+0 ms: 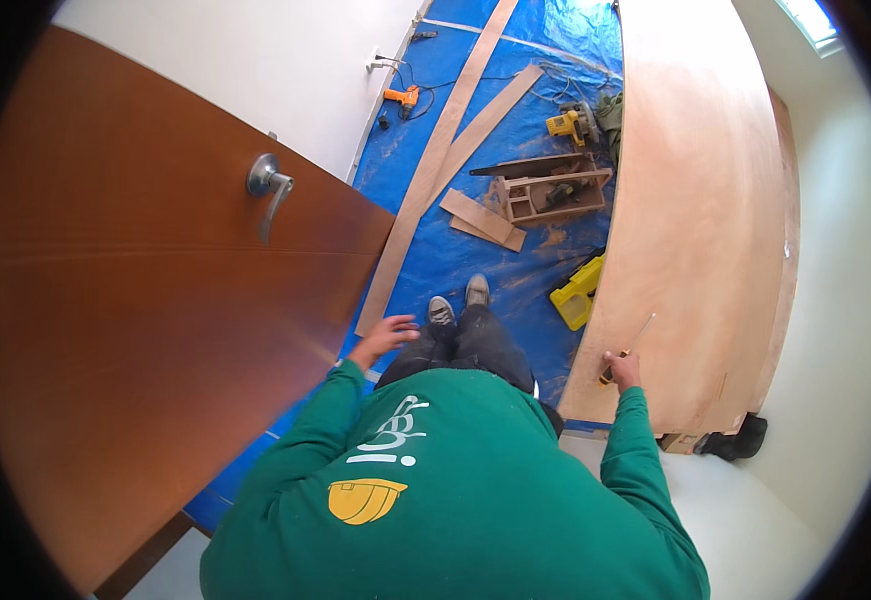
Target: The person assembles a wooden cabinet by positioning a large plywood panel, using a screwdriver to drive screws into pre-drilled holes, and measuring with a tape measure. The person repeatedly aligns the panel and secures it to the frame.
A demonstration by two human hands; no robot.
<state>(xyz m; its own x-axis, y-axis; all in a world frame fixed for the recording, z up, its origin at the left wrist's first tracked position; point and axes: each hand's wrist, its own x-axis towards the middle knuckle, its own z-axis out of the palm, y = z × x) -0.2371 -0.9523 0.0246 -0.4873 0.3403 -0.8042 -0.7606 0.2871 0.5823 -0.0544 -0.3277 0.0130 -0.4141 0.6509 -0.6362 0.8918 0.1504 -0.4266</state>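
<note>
In my right hand (625,371) is a screwdriver (645,326) with a dark and yellow handle, its thin metal shaft slanting up and away. The hand is over the near part of a large pale plywood panel (701,190) on my right; I cannot tell whether it touches the wood. My left hand (386,338) holds nothing, its fingers apart, in front of my left thigh. Nearest to it are the lower end of a long wooden strip (426,185) and the edge of a brown door (156,290).
Blue sheeting (396,165) covers the floor. Ahead lie a wooden toolbox (561,197), a handsaw (526,165), a yellow circular saw (573,124), short boards (486,218) and a yellow case (578,293). An orange corded drill (405,98) lies by the left wall. The door's lever handle (272,183) juts out.
</note>
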